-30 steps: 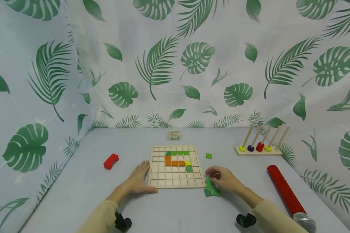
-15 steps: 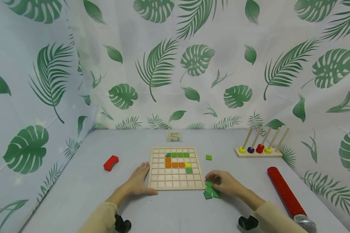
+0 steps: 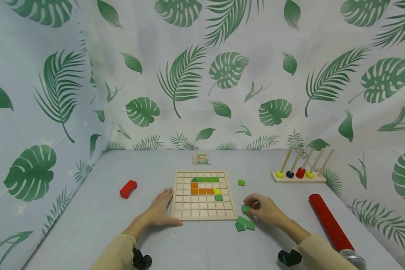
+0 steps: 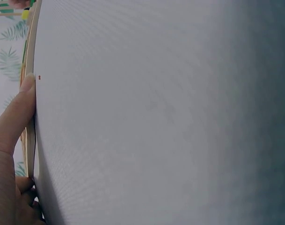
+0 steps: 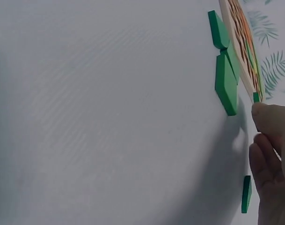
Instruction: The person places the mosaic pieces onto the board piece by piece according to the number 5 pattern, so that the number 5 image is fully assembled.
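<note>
In the head view, a wooden grid board [image 3: 185, 204] lies mid-table, with green, orange and yellow tiles set in its cells. My left hand [image 3: 158, 210] rests against the board's near left corner, fingers extended along its left side and thumb [image 4: 25, 96] touching the front edge. To the right of the board, my right hand [image 3: 264, 210] pinches a green tile [image 3: 245, 209] between thumb and fingertips. Several loose green tiles [image 3: 250, 225] lie just below it, by the board's near right corner. Fingers partly cover the pinched tile [image 5: 256, 97] in the right wrist view.
A lone green tile [image 3: 241, 182] lies right of the board. Behind the board is a small pattern card [image 3: 201, 158]. A red arched block [image 3: 128, 189] sits at left. At right are a peg stand with coloured beads [image 3: 298, 180] and a red microphone [image 3: 332, 223].
My right hand has drawn a green tile out of the loose pile and moved slightly right and up with it. The left hand has stayed against the board.
</note>
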### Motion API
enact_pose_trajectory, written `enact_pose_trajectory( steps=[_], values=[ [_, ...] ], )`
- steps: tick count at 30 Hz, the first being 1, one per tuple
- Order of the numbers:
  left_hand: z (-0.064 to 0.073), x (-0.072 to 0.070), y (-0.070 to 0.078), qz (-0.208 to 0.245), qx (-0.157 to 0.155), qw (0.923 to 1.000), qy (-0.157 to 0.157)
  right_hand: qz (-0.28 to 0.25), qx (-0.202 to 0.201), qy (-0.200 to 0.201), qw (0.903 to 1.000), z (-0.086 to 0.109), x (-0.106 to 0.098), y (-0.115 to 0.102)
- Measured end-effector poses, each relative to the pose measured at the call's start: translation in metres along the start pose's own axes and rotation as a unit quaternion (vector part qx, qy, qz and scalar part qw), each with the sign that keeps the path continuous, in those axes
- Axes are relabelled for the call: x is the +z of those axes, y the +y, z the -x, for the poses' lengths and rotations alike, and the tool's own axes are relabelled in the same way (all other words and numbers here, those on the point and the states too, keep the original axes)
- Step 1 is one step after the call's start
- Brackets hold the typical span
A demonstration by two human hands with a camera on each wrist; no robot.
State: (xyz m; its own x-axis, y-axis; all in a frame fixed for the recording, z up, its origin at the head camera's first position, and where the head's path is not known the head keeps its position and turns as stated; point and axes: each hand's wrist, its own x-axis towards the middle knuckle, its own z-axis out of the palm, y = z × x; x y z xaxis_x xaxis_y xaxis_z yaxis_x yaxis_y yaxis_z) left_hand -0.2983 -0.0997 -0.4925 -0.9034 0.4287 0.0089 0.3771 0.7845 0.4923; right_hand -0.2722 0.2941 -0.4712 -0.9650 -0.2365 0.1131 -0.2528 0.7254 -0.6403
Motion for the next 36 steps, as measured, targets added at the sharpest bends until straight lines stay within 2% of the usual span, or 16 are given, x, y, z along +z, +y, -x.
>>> enact_pose_trajectory(
  steps=[7, 12, 19, 27, 36],
  values=[
    [0.005, -0.003, -0.004, -0.004, -0.007, 1.0, 0.0, -0.027, -0.062, 0.032, 0.9972, -0.009, 0.01, -0.01],
    [0.003, -0.002, -0.004, -0.011, -0.006, 0.9999, -0.002, -0.033, -0.095, 0.051, 0.9936, -0.016, 0.019, -0.021],
    [-0.003, -0.001, 0.0, -0.009, 0.012, 0.9999, -0.007, -0.038, -0.108, 0.061, 0.9916, -0.022, 0.028, -0.032],
    [-0.004, 0.001, 0.0, -0.015, 0.004, 0.9999, -0.005, -0.042, -0.134, 0.051, 0.9888, -0.029, 0.041, -0.04],
    [0.0, -0.001, -0.001, -0.002, 0.002, 1.0, 0.0, -0.026, -0.131, 0.031, 0.9906, -0.033, 0.058, -0.046]
  ],
)
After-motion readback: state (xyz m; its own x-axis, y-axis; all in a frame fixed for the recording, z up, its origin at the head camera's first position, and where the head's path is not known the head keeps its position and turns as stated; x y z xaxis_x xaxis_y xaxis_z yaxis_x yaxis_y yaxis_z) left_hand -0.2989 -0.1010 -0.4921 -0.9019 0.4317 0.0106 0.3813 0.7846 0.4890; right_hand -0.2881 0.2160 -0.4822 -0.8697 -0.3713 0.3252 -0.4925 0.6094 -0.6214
